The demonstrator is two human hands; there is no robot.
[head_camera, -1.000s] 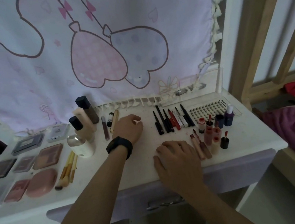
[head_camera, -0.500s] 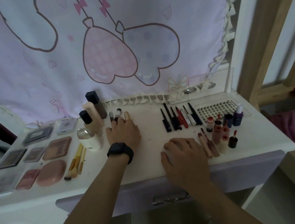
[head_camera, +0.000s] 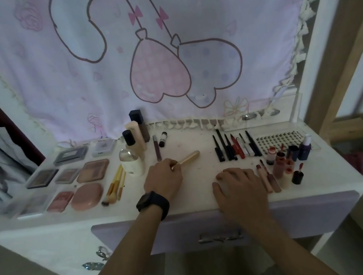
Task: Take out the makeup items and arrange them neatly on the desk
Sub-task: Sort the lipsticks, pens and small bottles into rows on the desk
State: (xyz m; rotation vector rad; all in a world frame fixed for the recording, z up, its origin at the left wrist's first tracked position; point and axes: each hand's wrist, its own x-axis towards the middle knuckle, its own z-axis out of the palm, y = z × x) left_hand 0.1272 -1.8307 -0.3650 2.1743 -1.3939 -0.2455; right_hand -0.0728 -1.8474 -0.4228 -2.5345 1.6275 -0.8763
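Note:
My left hand [head_camera: 163, 180], with a black watch on the wrist, pinches the near end of a gold tube [head_camera: 189, 157] that lies slanted on the white desk [head_camera: 195, 196]. My right hand [head_camera: 238, 184] rests flat on the desk, fingers spread, holding nothing. Behind the left hand lie a thin dark pencil [head_camera: 157, 150] and a small black-capped tube [head_camera: 162, 139]. A row of black and red pencils [head_camera: 235, 145] lies at the back right. Lip glosses [head_camera: 269, 178] sit just right of my right hand.
Eyeshadow palettes [head_camera: 68, 174] and a pink compact [head_camera: 86, 196] fill the desk's left side, with brushes [head_camera: 115, 185] and foundation bottles [head_camera: 136, 139] beside them. A lash tray [head_camera: 279, 140] and small bottles [head_camera: 303, 148] stand at the right. A drawer front [head_camera: 218, 225] is below; a wooden bed frame [head_camera: 335, 45] stands to the right.
My left hand pulled back from the items at the back of the desk and now pinches the gold tube, which has swung out to the right. My right hand stays flat.

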